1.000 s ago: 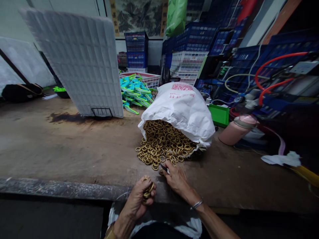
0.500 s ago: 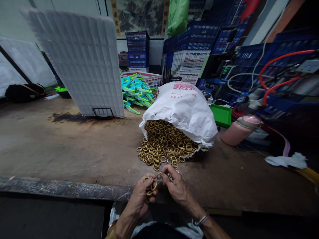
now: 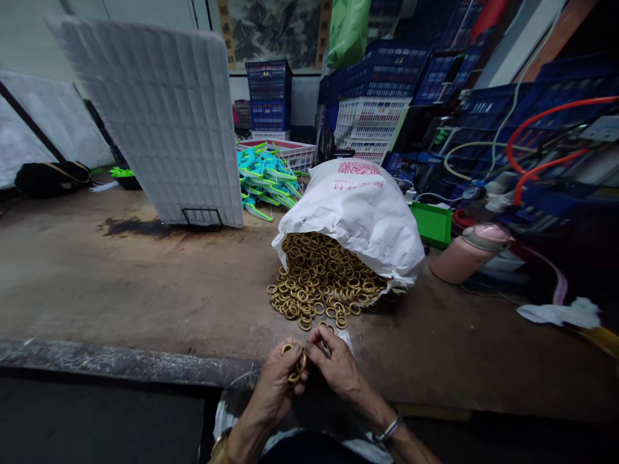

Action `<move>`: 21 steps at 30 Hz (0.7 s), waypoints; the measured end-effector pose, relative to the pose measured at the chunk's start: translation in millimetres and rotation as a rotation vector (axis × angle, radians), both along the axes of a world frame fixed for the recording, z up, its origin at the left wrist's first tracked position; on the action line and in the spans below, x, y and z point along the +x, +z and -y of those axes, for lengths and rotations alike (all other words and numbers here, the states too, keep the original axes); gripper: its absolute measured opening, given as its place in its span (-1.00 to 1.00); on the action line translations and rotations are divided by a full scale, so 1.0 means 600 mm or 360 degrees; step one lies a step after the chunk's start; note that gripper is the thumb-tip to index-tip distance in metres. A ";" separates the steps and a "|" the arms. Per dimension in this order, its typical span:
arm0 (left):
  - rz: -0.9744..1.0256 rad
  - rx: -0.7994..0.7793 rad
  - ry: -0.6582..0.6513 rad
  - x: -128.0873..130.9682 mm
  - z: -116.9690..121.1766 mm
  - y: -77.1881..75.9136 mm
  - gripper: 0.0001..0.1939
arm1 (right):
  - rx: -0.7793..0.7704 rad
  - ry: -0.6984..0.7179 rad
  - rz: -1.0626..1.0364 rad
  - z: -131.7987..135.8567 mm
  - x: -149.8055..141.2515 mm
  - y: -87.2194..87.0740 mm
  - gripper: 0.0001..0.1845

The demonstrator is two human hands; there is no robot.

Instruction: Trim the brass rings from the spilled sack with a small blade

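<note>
Several brass-coloured rings (image 3: 300, 365) are in my left hand (image 3: 276, 380), whose fingers are closed around them. My right hand (image 3: 338, 368) is beside it, thumb and fingertips pinched together at the edge of those rings. What sits inside that pinch is hidden. Just beyond both hands, a heap of the same rings (image 3: 302, 298) spills onto the table from the mouth of a white woven sack (image 3: 360, 209). The sack lies on its side, with red printing on top. One or two rings (image 3: 327, 326) show right behind my right fingers.
A tall white ribbed panel (image 3: 159, 122) stands at the left on the brown table (image 3: 145, 290). Turquoise and lime pieces (image 3: 265, 177) are piled behind the sack. A green tray (image 3: 432, 224), a pink bottle (image 3: 467, 254) and a crumpled white cloth (image 3: 561, 314) are on the right.
My right fingertips have come closer to my left hand. The single ring seen between the two hands before is now up against the rings in my left hand.
</note>
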State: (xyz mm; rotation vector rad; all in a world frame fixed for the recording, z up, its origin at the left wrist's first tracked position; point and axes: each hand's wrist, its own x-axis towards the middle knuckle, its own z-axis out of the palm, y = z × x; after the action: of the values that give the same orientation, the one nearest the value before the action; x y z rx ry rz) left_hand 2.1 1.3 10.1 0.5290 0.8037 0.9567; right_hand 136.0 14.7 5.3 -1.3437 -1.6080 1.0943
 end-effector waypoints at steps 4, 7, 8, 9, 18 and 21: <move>-0.0194 0.0119 -0.0005 0.003 0.005 0.001 -0.69 | -0.0071 -0.0023 0.0024 -0.003 -0.002 0.006 -0.74; -0.0280 0.0189 -0.0079 0.002 0.005 -0.001 -0.69 | -0.0119 -0.0023 -0.0018 -0.004 -0.002 0.009 -0.73; -0.0302 0.0203 -0.0098 0.001 0.004 -0.002 -0.69 | -0.0136 -0.0022 -0.0028 -0.003 -0.003 0.009 -0.72; -0.0319 0.0210 -0.0107 0.000 0.003 -0.002 -0.69 | -0.0151 -0.0018 -0.0043 -0.003 -0.003 0.009 -0.73; -0.0245 0.0194 -0.0061 0.001 0.005 0.000 -0.71 | -0.0095 -0.0075 0.0023 -0.007 0.003 0.003 -0.74; -0.0320 0.0165 -0.0016 0.005 0.007 0.003 -0.69 | 0.0084 -0.0077 0.0446 0.002 0.008 0.002 -0.84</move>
State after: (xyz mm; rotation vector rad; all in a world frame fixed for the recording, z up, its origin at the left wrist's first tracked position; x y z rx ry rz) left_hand 4.9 -3.1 12.0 0.7267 0.9336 0.9494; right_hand 140.7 13.5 6.7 -1.5457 -1.7803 0.8571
